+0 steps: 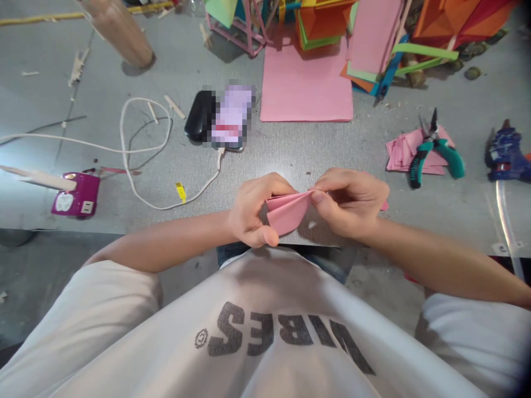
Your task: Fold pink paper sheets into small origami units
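Note:
Between my hands, close to the table's near edge, is a folded piece of pink paper. Its layers fan apart on the left and come together at a point on the right. My left hand is curled round the wide end, with the thumb along the lower side. The thumb and fingertips of my right hand pinch the pointed end. Some left fingers are hidden behind the paper. To the right lies a pile of folded pink paper pieces, and pliers with teal handles rest on it.
Pink paper sheets lie ahead, below colourful paper constructions. A phone with a white cable lies beside a black case. A blue glue gun is far right, a purple socket block left, a bottle behind.

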`<action>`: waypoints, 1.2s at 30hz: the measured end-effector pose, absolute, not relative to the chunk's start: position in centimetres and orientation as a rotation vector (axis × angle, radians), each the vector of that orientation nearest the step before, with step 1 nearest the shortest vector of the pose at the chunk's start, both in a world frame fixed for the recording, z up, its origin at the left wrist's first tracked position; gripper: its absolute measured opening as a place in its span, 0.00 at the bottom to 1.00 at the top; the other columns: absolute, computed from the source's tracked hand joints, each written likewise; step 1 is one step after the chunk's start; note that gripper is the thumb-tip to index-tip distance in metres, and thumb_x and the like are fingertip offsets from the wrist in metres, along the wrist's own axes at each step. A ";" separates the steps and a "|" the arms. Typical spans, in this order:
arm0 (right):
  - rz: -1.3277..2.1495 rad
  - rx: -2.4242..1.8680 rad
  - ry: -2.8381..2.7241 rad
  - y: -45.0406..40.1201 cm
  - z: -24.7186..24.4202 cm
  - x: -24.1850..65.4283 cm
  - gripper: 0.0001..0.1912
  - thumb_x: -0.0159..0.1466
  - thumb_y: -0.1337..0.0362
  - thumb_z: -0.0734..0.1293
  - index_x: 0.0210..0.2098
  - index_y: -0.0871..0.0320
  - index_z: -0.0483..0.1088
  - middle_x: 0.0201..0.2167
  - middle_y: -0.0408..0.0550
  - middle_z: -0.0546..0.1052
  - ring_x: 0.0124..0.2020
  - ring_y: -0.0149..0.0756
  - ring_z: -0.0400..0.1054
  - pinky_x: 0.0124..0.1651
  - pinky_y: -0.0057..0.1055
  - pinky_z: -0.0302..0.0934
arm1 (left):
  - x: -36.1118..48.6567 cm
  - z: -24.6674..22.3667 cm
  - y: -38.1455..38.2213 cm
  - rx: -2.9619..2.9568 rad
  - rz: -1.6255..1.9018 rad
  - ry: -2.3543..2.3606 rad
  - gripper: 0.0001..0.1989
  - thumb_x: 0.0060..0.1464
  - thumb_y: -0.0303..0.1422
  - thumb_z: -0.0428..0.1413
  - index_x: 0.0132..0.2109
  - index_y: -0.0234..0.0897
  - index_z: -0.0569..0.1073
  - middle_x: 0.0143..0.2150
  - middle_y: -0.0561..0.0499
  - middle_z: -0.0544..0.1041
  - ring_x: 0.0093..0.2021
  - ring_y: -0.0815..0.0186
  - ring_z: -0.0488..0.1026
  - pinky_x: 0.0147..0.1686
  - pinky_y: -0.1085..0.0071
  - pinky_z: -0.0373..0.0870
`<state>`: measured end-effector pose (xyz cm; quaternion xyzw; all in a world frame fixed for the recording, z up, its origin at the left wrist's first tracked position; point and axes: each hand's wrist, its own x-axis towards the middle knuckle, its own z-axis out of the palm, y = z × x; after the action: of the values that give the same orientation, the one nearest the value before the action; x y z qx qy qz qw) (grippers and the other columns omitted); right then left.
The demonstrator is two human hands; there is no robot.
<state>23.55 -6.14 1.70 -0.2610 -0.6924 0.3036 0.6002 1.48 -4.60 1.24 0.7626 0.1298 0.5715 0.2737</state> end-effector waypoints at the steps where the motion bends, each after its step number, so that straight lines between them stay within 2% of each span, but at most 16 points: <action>1: 0.695 -0.649 -1.590 -6.2 1.6 23.6 0.04 0.72 0.58 0.82 0.41 0.45 0.85 0.27 0.42 0.81 0.23 0.36 0.71 0.26 0.40 0.70 | 1.5 1.2 -4.6 2.058 1.581 0.365 0.32 0.73 0.65 0.60 0.54 0.37 0.81 0.37 0.46 0.84 0.32 0.63 0.82 0.29 0.67 0.77; 4: 0.667 -0.751 -1.569 -6.3 1.5 23.7 0.08 0.75 0.54 0.79 0.38 0.44 0.83 0.26 0.43 0.80 0.23 0.38 0.69 0.26 0.43 0.69 | 1.4 1.1 -4.6 2.118 1.686 0.504 0.20 0.70 0.50 0.70 0.53 0.38 0.81 0.36 0.50 0.84 0.30 0.67 0.81 0.28 0.71 0.75; 7: 0.611 -0.761 -1.574 -6.4 1.4 23.8 0.09 0.76 0.54 0.77 0.38 0.43 0.83 0.26 0.44 0.79 0.23 0.39 0.69 0.26 0.44 0.68 | 1.2 1.2 -4.6 2.157 1.732 0.602 0.09 0.73 0.39 0.68 0.51 0.40 0.81 0.35 0.54 0.85 0.29 0.70 0.81 0.28 0.75 0.73; 16: 0.569 -0.677 -1.660 -5.8 1.2 23.9 0.05 0.78 0.57 0.74 0.43 0.42 0.83 0.28 0.44 0.81 0.24 0.40 0.71 0.27 0.44 0.68 | 0.6 1.6 -4.4 2.152 1.688 0.594 0.09 0.74 0.37 0.68 0.43 0.39 0.83 0.29 0.55 0.85 0.26 0.72 0.80 0.26 0.76 0.69; 21: 0.548 -0.563 -1.718 -5.4 1.5 23.6 0.03 0.75 0.62 0.77 0.47 0.45 0.82 0.32 0.44 0.84 0.30 0.40 0.77 0.31 0.42 0.73 | 0.2 1.7 -4.2 2.159 1.683 0.575 0.10 0.75 0.38 0.69 0.42 0.40 0.83 0.30 0.56 0.85 0.26 0.73 0.79 0.25 0.74 0.68; 23: 0.545 -0.576 -1.715 -5.3 1.5 23.6 0.02 0.75 0.60 0.78 0.45 0.46 0.82 0.31 0.43 0.84 0.29 0.39 0.77 0.30 0.41 0.73 | 0.2 1.7 -4.2 2.167 1.677 0.568 0.09 0.75 0.37 0.69 0.43 0.41 0.83 0.29 0.57 0.84 0.25 0.73 0.79 0.25 0.74 0.69; 26: 0.577 -0.652 -1.703 -5.3 1.6 23.7 0.08 0.76 0.54 0.79 0.40 0.46 0.82 0.29 0.44 0.84 0.27 0.38 0.76 0.30 0.40 0.72 | 0.2 1.9 -4.1 2.183 1.667 0.555 0.08 0.74 0.35 0.70 0.43 0.40 0.83 0.29 0.56 0.84 0.26 0.73 0.80 0.26 0.75 0.68; 31: 0.627 -0.606 -1.693 -5.5 2.0 23.9 0.07 0.77 0.59 0.77 0.40 0.48 0.81 0.30 0.43 0.84 0.27 0.36 0.76 0.30 0.38 0.71 | 0.2 1.9 -3.9 2.174 1.687 0.536 0.10 0.74 0.35 0.69 0.41 0.39 0.81 0.29 0.55 0.84 0.25 0.73 0.79 0.27 0.76 0.69; 36: 0.656 -0.659 -1.680 -5.7 1.7 24.0 0.14 0.77 0.51 0.79 0.37 0.47 0.78 0.27 0.42 0.81 0.26 0.38 0.74 0.30 0.39 0.70 | 0.1 1.8 -3.8 2.155 1.589 0.504 0.12 0.76 0.35 0.67 0.40 0.40 0.80 0.29 0.55 0.84 0.27 0.71 0.80 0.29 0.75 0.72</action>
<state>23.97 -5.69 1.67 -0.2810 -0.7168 0.2799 0.5735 0.05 -3.77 1.82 0.7737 0.1811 0.5707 0.2069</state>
